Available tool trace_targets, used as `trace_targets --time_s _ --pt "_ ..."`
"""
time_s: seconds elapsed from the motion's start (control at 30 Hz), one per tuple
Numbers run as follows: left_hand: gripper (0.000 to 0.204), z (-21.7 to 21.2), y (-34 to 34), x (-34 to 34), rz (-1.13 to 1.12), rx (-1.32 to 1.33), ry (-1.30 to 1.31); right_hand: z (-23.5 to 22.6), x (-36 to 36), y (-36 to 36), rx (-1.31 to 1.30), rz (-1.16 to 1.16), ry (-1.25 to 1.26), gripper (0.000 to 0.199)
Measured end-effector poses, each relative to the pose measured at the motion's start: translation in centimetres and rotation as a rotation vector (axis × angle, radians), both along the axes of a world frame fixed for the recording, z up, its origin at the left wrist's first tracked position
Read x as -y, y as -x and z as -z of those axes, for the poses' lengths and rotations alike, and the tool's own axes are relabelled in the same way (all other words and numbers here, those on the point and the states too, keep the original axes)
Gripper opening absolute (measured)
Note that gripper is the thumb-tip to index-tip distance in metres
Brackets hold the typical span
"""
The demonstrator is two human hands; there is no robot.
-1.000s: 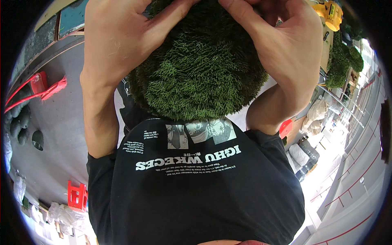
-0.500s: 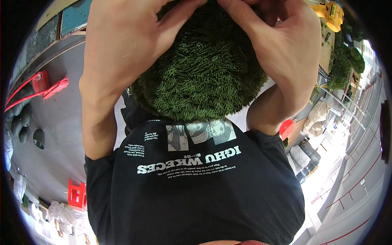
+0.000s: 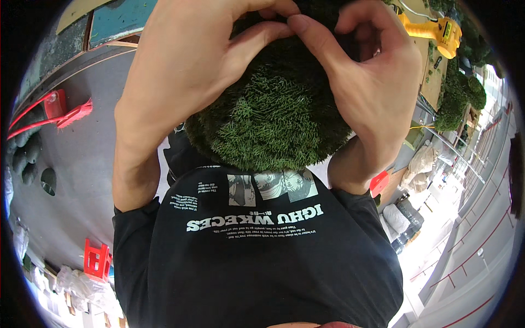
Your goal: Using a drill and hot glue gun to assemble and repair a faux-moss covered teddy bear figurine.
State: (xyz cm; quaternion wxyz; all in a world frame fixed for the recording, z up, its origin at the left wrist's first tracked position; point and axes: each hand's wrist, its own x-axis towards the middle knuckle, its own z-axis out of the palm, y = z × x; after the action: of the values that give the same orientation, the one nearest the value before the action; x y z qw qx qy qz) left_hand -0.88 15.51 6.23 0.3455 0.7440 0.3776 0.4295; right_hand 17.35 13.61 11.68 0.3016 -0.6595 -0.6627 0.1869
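A round, bushy ball of artificial green foliage [image 3: 268, 120] rests close against my black shirt. Over its far upper part my left hand [image 3: 191, 60] has thumb and forefinger pinched together; whatever lies in the pinch is too small or hidden to name. My right hand [image 3: 372, 76] comes in from the other side, its thumb tip pressed up to the left fingertips. Its other fingers curl over the foliage and are partly hidden, so anything they grip does not show.
At the upper right a yellow power tool [image 3: 447, 37] lies on a wooden worktop, with more green foliage [image 3: 456, 101] beyond. A red brush [image 3: 75, 113] and a red dustpan [image 3: 54, 104] are at the left. A red stool [image 3: 97, 261] stands at the lower left.
Both hands have come slightly lower in view, so their fingertips now show meeting over the foliage. The ball has shifted a little downward, and the right forefinger is now seen curled.
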Motion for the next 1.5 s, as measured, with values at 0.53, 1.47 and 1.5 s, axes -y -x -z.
trace_targets --time_s 0.53,1.47,1.5 --pt "0.01 -2.3 -0.1 -1.1 -0.034 0.109 0.236 0.0 0.6 -1.4 0.168 -0.037 0.055 0.032" --pt "0.021 2.9 -0.2 -1.6 -0.022 0.147 -0.001 1.1 0.9 -1.4 0.129 -0.017 0.091 0.038" --pt "0.021 2.7 -0.1 -1.5 -0.018 0.144 0.003 1.0 1.0 -1.2 0.098 0.006 0.098 0.038"
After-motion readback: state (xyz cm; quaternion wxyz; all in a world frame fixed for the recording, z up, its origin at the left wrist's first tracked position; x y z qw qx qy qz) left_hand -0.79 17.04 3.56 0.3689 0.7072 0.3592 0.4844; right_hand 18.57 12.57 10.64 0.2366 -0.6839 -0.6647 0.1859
